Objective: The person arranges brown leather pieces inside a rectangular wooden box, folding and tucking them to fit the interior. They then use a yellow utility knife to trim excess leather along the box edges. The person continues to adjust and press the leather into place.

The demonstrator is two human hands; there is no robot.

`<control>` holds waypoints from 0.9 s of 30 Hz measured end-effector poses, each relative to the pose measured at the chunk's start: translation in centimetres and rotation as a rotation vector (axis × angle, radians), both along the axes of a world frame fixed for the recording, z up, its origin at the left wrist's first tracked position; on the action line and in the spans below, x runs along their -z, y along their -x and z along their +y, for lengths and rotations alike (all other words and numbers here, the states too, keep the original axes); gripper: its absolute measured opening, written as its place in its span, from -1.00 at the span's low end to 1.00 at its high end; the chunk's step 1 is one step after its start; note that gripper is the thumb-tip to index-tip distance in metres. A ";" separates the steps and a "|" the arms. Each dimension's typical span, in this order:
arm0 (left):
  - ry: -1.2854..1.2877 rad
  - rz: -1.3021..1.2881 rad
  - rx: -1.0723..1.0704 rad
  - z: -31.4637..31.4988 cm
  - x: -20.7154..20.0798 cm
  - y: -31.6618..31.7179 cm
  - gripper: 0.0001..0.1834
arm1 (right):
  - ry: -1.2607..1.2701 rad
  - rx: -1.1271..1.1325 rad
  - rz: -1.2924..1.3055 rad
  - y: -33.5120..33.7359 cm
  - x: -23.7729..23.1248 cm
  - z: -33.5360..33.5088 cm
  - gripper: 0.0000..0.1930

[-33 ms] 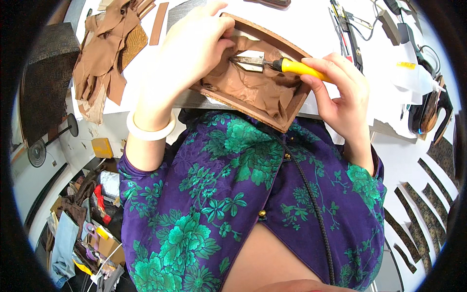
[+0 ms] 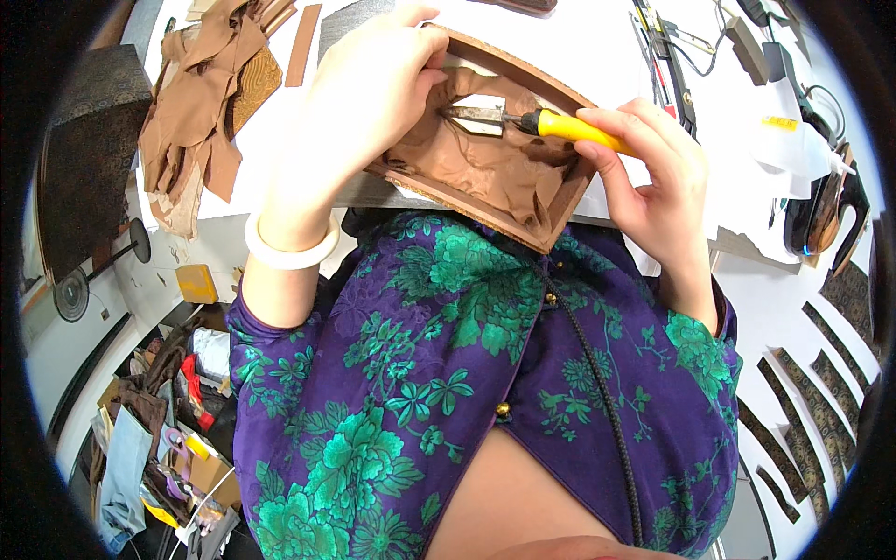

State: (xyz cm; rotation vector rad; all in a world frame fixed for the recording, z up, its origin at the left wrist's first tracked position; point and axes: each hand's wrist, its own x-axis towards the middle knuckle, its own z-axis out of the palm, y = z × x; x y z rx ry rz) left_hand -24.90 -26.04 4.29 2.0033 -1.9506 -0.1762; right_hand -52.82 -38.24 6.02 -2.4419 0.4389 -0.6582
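Observation:
A shallow brown box (image 2: 560, 201), lined with loose, wrinkled brown leather or cloth (image 2: 485, 168), is tilted at the table's near edge, against my front. My left hand (image 2: 397, 75) grips its far left corner, fingers curled over the wall and thumb inside. Between the thumb and fingers of my right hand (image 2: 649, 168) is a yellow-handled tool (image 2: 569, 128) with a black collar and a flat metal blade. The blade reaches into the box toward the left wall, over a pale patch (image 2: 483, 117) in the lining. Its tip meets a fold near my left thumb.
Brown leather scraps (image 2: 191, 121) lie on the table at the left, beside a narrow brown strip (image 2: 304, 45). At the right are a cutter (image 2: 681, 89), a white squeeze bottle (image 2: 789, 149) and cables. Dark patterned strips (image 2: 784, 420) lie lower right; a cluttered bin (image 2: 168, 439) stands lower left.

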 end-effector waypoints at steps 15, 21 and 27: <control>0.070 0.000 -0.067 -0.2 0.7 0.5 -0.87 | 0.048 0.045 -0.075 -1.0 1.1 0.7 -0.76; 0.070 0.321 -0.115 0.7 1.0 0.1 -0.85 | 0.048 0.077 -0.055 -0.8 1.1 1.2 -0.74; 0.066 0.710 -0.244 2.5 0.5 1.0 -0.70 | 0.110 0.069 -0.078 -0.3 1.2 1.1 -0.73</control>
